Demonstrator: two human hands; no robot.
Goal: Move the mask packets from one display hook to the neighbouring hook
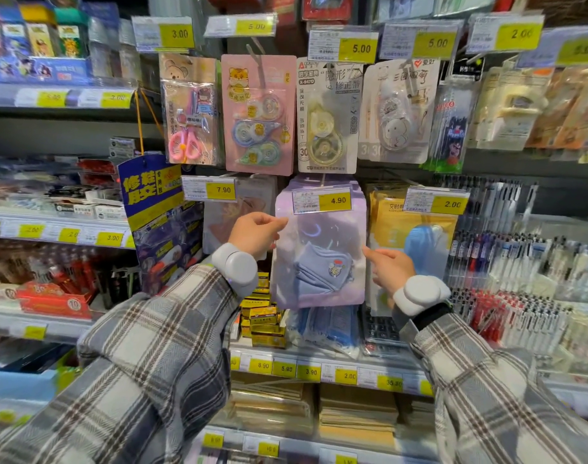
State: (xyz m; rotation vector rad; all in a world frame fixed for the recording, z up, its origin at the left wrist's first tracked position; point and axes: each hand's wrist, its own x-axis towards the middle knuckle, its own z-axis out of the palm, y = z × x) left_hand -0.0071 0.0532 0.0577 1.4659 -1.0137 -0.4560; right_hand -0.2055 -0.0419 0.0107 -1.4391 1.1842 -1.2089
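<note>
Under the 4.90 price tag (321, 200), the lilac mask packet (319, 249) hangs. Left grip (255, 234) pinches its upper left edge, right grip (391, 264) touches the right edge with a fingertip (367, 250), clamped or apart, can't tell.

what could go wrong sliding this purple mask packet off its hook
The 4.90 price tag hangs across the top of the purple mask packet, so the packet could snag on it coming off. The left hand pinches only the packet's left edge and the right hand merely touches the right edge; that thin grip might let it slip or twist.
</note>
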